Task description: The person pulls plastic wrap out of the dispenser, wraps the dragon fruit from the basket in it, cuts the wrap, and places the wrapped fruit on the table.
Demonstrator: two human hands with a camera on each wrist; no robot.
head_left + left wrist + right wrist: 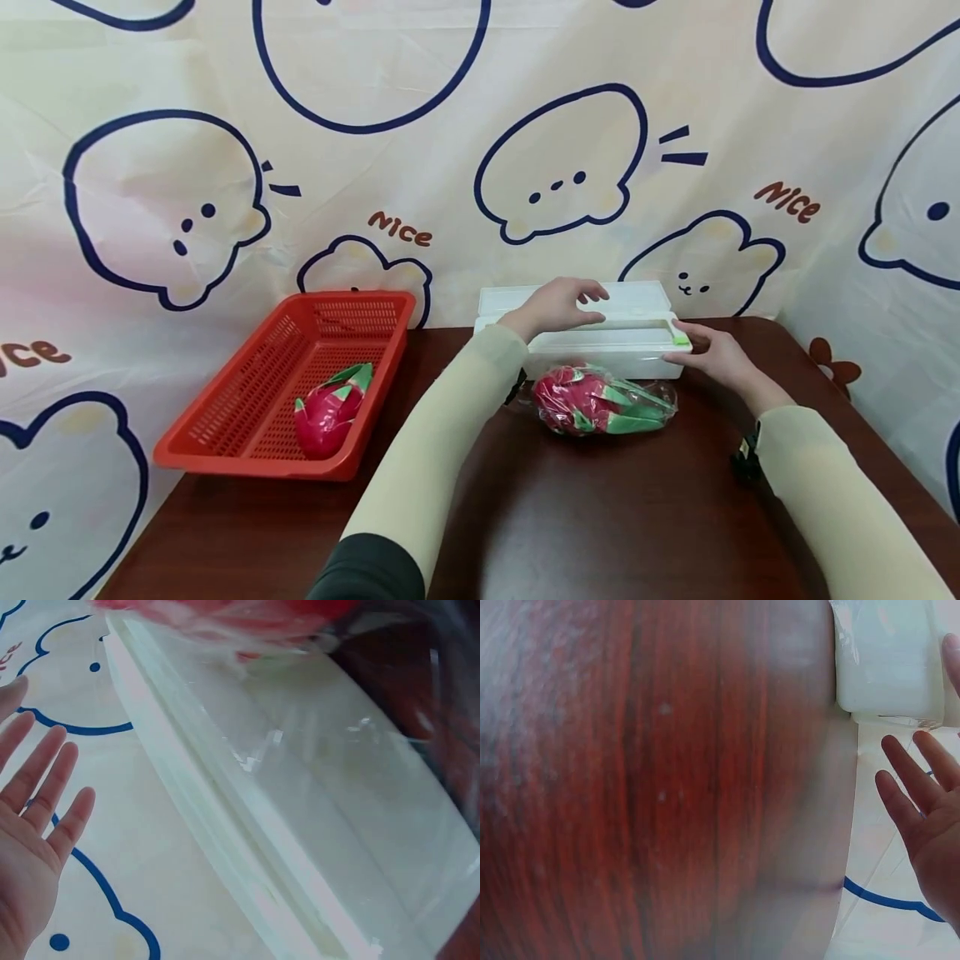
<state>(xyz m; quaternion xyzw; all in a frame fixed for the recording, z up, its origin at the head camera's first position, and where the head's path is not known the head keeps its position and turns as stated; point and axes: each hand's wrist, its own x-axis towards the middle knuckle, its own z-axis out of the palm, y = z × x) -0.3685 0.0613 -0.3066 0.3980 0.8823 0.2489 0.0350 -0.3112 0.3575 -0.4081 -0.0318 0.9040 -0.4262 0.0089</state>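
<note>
A long white cling film dispenser with its lid raised stands at the back of the table, a green slider at its right end. My left hand is over the dispenser, fingers loosely bent and holding nothing; its fingers look spread in the left wrist view. With thumb at the front and fingers at the upper corner, my right hand holds the dispenser's right end. In front of it lies a red and green dragon fruit wrapped in clear film.
On the left a red plastic basket contains another dragon fruit, which shows no film. The dark brown wooden table meets a printed cloth backdrop behind the dispenser.
</note>
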